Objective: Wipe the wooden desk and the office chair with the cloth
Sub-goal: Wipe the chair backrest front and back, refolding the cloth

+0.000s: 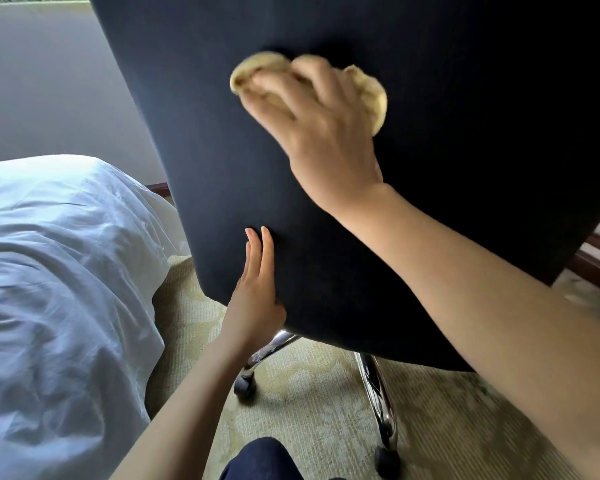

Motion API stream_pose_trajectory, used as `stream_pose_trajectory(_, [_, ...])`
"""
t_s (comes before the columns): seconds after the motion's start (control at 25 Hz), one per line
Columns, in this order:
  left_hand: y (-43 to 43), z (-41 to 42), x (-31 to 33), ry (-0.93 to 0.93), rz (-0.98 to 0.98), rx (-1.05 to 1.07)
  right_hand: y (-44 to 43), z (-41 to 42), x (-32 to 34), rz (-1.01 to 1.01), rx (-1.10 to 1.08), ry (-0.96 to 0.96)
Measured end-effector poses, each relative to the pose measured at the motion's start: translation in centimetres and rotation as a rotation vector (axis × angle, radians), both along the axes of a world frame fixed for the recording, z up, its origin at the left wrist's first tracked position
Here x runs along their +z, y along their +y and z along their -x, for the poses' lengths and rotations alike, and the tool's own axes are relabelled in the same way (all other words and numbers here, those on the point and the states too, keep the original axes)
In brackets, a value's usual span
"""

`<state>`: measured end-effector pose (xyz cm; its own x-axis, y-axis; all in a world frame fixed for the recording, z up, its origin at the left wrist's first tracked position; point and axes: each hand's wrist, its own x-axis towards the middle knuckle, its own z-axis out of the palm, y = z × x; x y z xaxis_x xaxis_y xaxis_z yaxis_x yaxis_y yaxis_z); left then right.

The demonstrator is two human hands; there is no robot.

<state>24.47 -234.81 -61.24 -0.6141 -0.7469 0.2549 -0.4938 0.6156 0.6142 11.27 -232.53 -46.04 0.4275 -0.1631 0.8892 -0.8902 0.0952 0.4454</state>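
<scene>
The right hand (326, 133) grips the bunched cloth (373, 95), fingers curled over it, against the chair (465, 168). At 7 o'clock the left hand (257, 292), fingers straight, probably steadies the chair.

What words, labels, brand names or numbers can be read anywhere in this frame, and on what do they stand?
None: no readable text appears in this view.
The chair shows only plain dark fabric, with no tag or logo in sight.
The cloth gripped by the right hand is plain yellow and motion-blurred.
The bedding is plain white.
The carpet has a faint pattern but no lettering.
</scene>
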Motion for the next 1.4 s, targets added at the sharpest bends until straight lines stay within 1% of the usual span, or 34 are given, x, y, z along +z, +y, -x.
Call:
stream_pose_trajectory(0.08, [-0.4, -0.2, 0.5, 0.012, -0.045, 0.014, 0.0, -0.4, -2.6, -0.122, -0.061, 0.066])
stream_pose_trajectory(0.2, [-0.6, -0.6, 1.0, 0.025, -0.102, 0.048, 1.2, -0.1, -9.0, -0.330, -0.169, 0.202])
stream_pose_trajectory(0.28, [0.0, -0.8, 1.0, 0.016, -0.074, 0.061, 2.8, 0.8, -13.8, -0.486, -0.161, 0.259])
stream_pose_trajectory(0.36, [0.9, -0.6, 1.0, 0.036, -0.029, 0.061, 5.4, 1.9, -18.1, -0.673, -0.205, 0.332])
stream_pose_trajectory(0.4, [1.4, -0.3, 1.2, 0.069, -0.020, 0.048, 7.1, 2.6, -19.9, -0.774, -0.220, 0.337])
stream_pose_trajectory(0.48, [2.5, 0.8, 1.5, 0.159, -0.036, 0.003, 10.5, 4.8, -21.8, -0.968, -0.157, 0.254])
stream_pose_trajectory(0.52, [3.1, 1.6, 1.7, 0.207, -0.072, -0.022, 12.2, 5.9, -22.0, -1.028, -0.133, 0.236])
stream_pose_trajectory(0.6, [4.4, 3.5, 2.2, 0.296, -0.180, -0.052, 15.1, 8.2, -21.1, -1.058, -0.128, 0.262])
stream_pose_trajectory(0.68, [5.3, 5.2, 2.5, 0.368, -0.255, -0.033, 16.9, 10.1, -19.0, -0.959, -0.115, 0.349])
stream_pose_trajectory(0.76, [5.7, 6.4, 2.7, 0.401, -0.280, -0.014, 17.2, 11.6, -16.0, -0.781, -0.104, 0.474])
stream_pose_trajectory(0.84, [5.9, 7.0, 2.7, 0.404, -0.287, -0.016, 16.8, 12.5, -11.7, -0.630, -0.117, 0.524])
stream_pose_trajectory(1.04, [5.7, 7.0, 2.6, 0.390, -0.271, -0.035, 14.7, 12.1, -1.5, -0.300, -0.139, 0.484])
stream_pose_trajectory(1.12, [5.7, 6.8, 2.6, 0.378, -0.258, -0.042, 13.6, 11.4, 1.9, -0.148, -0.153, 0.431])
stream_pose_trajectory(1.16, [5.6, 6.7, 2.6, 0.372, -0.250, -0.047, 13.0, 10.8, 3.0, -0.080, -0.153, 0.372])
stream_pose_trajectory(1.24, [5.5, 6.4, 2.5, 0.362, -0.233, -0.054, 11.8, 9.5, 3.6, 0.010, -0.121, 0.205])
stream_pose_trajectory(1.28, [5.4, 6.3, 2.6, 0.360, -0.226, -0.052, 11.3, 8.9, 2.8, 0.022, -0.103, 0.132])
stream_pose_trajectory(1.32, [5.2, 6.2, 2.6, 0.353, -0.217, -0.043, 11.1, 8.5, 1.3, -0.007, -0.096, 0.082])
stream_pose_trajectory(1.4, [5.0, 6.0, 2.6, 0.303, -0.170, 0.016, 11.6, 7.9, -3.0, -0.152, -0.089, 0.074])
